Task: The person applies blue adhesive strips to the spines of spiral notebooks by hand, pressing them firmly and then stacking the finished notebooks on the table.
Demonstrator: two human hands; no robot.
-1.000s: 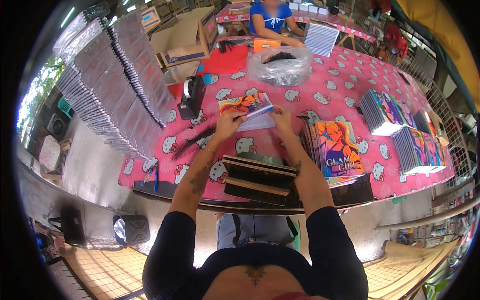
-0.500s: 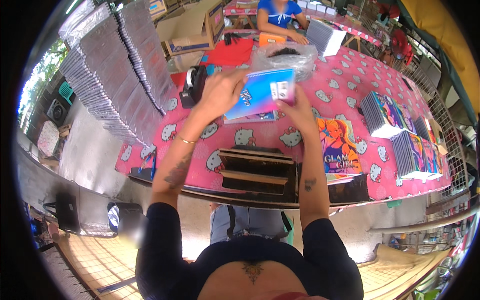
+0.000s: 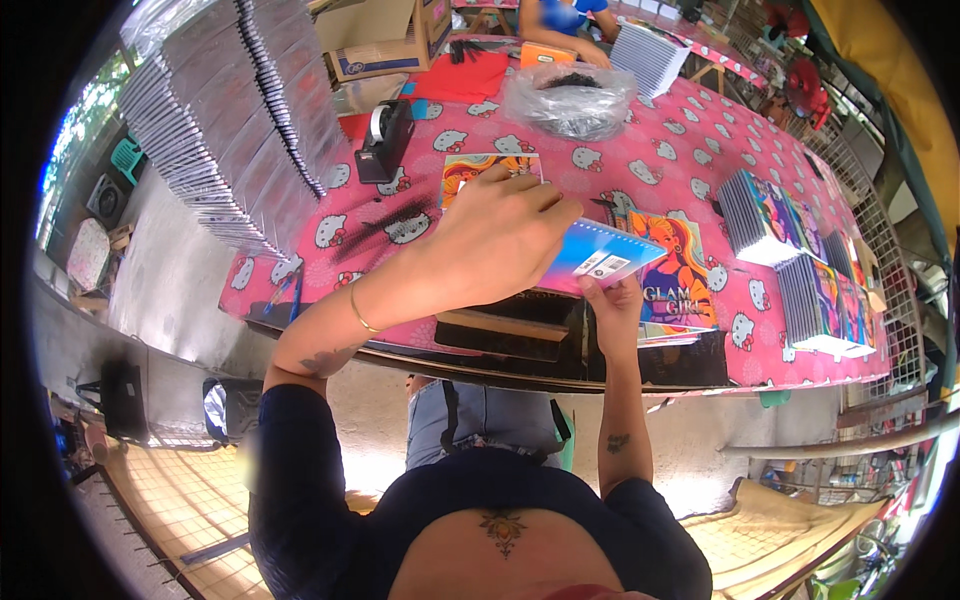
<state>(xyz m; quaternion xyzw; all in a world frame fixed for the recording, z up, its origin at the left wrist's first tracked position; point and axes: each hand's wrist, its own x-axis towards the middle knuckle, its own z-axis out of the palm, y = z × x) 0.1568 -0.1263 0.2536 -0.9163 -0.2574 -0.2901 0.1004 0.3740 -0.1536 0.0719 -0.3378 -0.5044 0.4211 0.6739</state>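
A small notebook with a blue-to-pink cover and a white barcode label [image 3: 610,250] is held tilted above the table. My right hand [image 3: 612,300] grips its lower edge, with the thumb on the cover. My left hand [image 3: 510,240] is closed over its left end, fingers curled down; whatever they hold is hidden. Beyond my left hand lies another notebook with an illustrated cover [image 3: 490,165], partly covered by the hand. To the right of my right hand lies a short stack of notebooks with a girl on the cover [image 3: 675,270]. Thin black strands [image 3: 385,228] lie beside my left forearm.
A dark wooden rack [image 3: 500,335] stands at the near table edge. Tall clear-wrapped stacks [image 3: 215,120] rise at left. A tape dispenser [image 3: 384,142], plastic bag [image 3: 570,100] and open carton [image 3: 385,40] stand farther off. Notebook stacks [image 3: 800,260] sit at right; a person [image 3: 570,30] sits opposite.
The notebook has come nearer and to the right, and tilted. My left hand has moved right, over its left end; my right hand has lowered with it.
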